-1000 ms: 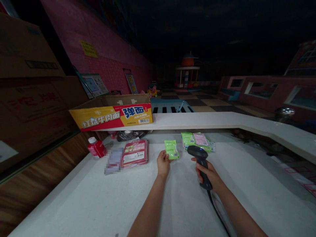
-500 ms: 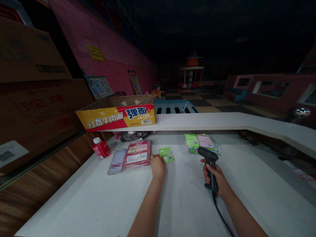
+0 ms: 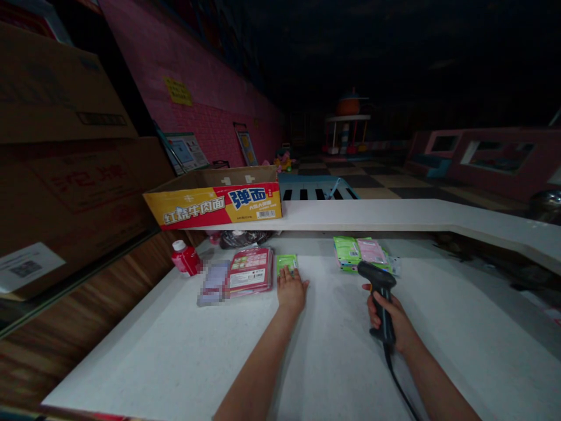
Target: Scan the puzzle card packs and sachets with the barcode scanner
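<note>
My left hand [image 3: 291, 290] lies flat with its fingers stretched out on a small green packet [image 3: 286, 263], which rests on the white counter [image 3: 307, 351] just right of a stack of red packets [image 3: 249, 271]. A black handheld barcode scanner [image 3: 379, 295] is gripped by its handle in my right hand [image 3: 392, 321]; its head points away from me and its cable runs back along my forearm. Beyond the scanner sits a pile of green and pink packets [image 3: 360, 252].
A red and yellow noodle carton [image 3: 214, 202] stands on the raised white ledge [image 3: 394, 216]. A red bottle with a white cap [image 3: 186, 258] and a blurred flat item [image 3: 213, 282] lie at the left. Large cardboard boxes [image 3: 65, 146] are stacked along the left wall.
My left hand has carried the green packet leftward from in front of the scanner and laid it down beside the red packets, fingers now flat on it. The scanner has lowered slightly.
</note>
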Available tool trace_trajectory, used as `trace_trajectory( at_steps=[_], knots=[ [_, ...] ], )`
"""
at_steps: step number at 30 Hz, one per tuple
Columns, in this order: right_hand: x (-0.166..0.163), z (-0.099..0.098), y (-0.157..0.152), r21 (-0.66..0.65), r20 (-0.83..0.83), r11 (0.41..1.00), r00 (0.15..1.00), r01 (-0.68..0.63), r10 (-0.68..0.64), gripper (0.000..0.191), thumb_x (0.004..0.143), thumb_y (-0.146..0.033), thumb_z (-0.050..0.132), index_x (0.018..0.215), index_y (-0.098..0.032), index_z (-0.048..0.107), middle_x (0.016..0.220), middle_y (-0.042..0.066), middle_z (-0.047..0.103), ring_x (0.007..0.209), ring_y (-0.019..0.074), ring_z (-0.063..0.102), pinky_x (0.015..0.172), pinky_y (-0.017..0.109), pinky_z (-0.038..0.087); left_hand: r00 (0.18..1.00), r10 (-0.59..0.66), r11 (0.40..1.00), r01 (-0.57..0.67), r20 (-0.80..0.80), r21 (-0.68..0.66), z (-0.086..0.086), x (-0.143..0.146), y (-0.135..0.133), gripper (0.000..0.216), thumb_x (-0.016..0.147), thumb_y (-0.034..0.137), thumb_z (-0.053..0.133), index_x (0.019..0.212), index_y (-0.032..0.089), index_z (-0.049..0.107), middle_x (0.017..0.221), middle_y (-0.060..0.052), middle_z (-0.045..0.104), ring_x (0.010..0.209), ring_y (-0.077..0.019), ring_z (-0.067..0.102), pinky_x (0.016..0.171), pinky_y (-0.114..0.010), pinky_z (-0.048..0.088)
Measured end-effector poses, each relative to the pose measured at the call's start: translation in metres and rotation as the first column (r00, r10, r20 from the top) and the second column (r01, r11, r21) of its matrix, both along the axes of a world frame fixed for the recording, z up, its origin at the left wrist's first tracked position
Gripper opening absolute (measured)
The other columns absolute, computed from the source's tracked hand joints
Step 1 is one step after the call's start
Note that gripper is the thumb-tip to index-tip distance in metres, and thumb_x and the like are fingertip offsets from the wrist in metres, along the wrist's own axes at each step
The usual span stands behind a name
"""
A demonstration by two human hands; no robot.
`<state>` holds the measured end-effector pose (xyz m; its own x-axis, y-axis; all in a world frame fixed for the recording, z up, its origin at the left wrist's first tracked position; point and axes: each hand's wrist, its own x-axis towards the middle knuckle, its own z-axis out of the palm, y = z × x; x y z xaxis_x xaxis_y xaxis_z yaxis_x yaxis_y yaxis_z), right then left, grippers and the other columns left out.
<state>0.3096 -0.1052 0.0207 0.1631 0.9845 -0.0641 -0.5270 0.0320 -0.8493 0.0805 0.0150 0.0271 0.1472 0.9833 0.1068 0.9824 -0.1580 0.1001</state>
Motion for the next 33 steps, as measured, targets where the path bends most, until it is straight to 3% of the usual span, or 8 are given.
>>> trace_trajectory(
  at_steps=[5,11,17,20,22,26,30,33],
  knots=[
    [0.000,0.001,0.000,-0.003,0.004,1.000,1.000,0.004,-0.004,0.041,0.076,-0.043,0.077,0.106,-0.020,0.063,0.058,-0.006,0.055,0.038,0.0070,0.044,0.036,0.020,0.037,0.999,-0.018,1.000,0.017,0.045,0.014,0.000,-0.013,0.013,0.058,0.096,0.041,0.043,0.145,0.010,0.043,0.154,-0.024,0.032,0.144,-0.0351,0.031,0.112,-0.045,0.035],
    [-0.004,0.006,0.000,-0.007,0.003,0.999,0.999,0.041,-0.041,0.041,0.074,-0.044,0.079,0.103,-0.019,0.064,0.057,-0.006,0.055,0.038,0.0073,0.044,0.035,0.020,0.035,0.993,-0.049,0.994,0.038,0.104,0.107,0.000,-0.007,0.007,0.055,0.094,0.036,0.047,0.141,0.006,0.047,0.150,-0.026,0.038,0.143,-0.0365,0.031,0.113,-0.047,0.032],
    [-0.005,0.010,-0.004,0.016,0.009,0.986,0.986,0.168,-0.168,0.043,0.072,-0.043,0.080,0.103,-0.019,0.063,0.056,-0.006,0.056,0.038,0.0075,0.046,0.035,0.019,0.037,0.910,-0.265,0.956,0.207,0.318,0.206,0.018,0.036,0.004,0.041,0.091,0.025,0.049,0.129,0.010,0.058,0.132,-0.018,0.058,0.125,-0.0271,0.052,0.109,-0.038,0.037],
    [-0.002,0.013,-0.005,0.010,-0.005,0.969,0.969,0.248,-0.248,0.045,0.069,-0.044,0.082,0.102,-0.020,0.063,0.056,-0.006,0.057,0.038,0.0082,0.047,0.035,0.019,0.038,0.844,-0.298,0.953,0.233,0.446,0.195,0.030,0.068,0.013,0.036,0.089,0.022,0.052,0.122,0.010,0.062,0.120,-0.015,0.065,0.114,-0.0242,0.058,0.103,-0.035,0.042],
    [0.000,0.014,-0.005,-0.002,-0.027,0.956,0.956,0.292,-0.292,0.047,0.066,-0.045,0.083,0.100,-0.020,0.062,0.054,-0.007,0.057,0.038,0.0085,0.047,0.035,0.019,0.038,0.819,-0.246,0.969,0.190,0.518,0.160,0.037,0.089,0.022,0.032,0.088,0.021,0.053,0.116,0.011,0.065,0.115,-0.014,0.067,0.110,-0.0231,0.061,0.099,-0.033,0.044],
    [0.001,0.016,-0.002,-0.015,-0.057,0.939,0.938,0.343,-0.343,0.047,0.065,-0.046,0.083,0.098,-0.020,0.062,0.053,-0.007,0.056,0.038,0.0085,0.046,0.034,0.019,0.037,0.769,-0.014,1.000,0.014,0.639,0.004,0.042,0.120,0.042,0.031,0.083,0.031,0.064,0.107,0.012,0.067,0.100,-0.014,0.072,0.099,-0.0239,0.066,0.087,-0.032,0.048],
    [-0.001,0.016,0.000,-0.011,-0.054,0.941,0.940,0.338,-0.338,0.045,0.066,-0.046,0.082,0.098,-0.022,0.061,0.055,-0.007,0.055,0.038,0.0092,0.046,0.034,0.020,0.037,0.567,0.200,0.980,-0.119,0.799,-0.160,0.034,0.130,0.059,0.017,0.070,0.030,0.074,0.081,0.018,0.069,0.088,-0.010,0.074,0.094,-0.0268,0.069,0.082,-0.035,0.050],
    [-0.002,0.016,0.000,-0.014,-0.047,0.945,0.943,0.328,-0.328,0.044,0.068,-0.047,0.081,0.098,-0.022,0.061,0.056,-0.007,0.055,0.039,0.0093,0.046,0.035,0.020,0.037,0.452,0.233,0.972,-0.135,0.861,-0.192,0.026,0.130,0.069,0.014,0.063,0.025,0.077,0.065,0.020,0.064,0.077,-0.008,0.073,0.087,-0.0272,0.070,0.077,-0.035,0.051]
  ],
)
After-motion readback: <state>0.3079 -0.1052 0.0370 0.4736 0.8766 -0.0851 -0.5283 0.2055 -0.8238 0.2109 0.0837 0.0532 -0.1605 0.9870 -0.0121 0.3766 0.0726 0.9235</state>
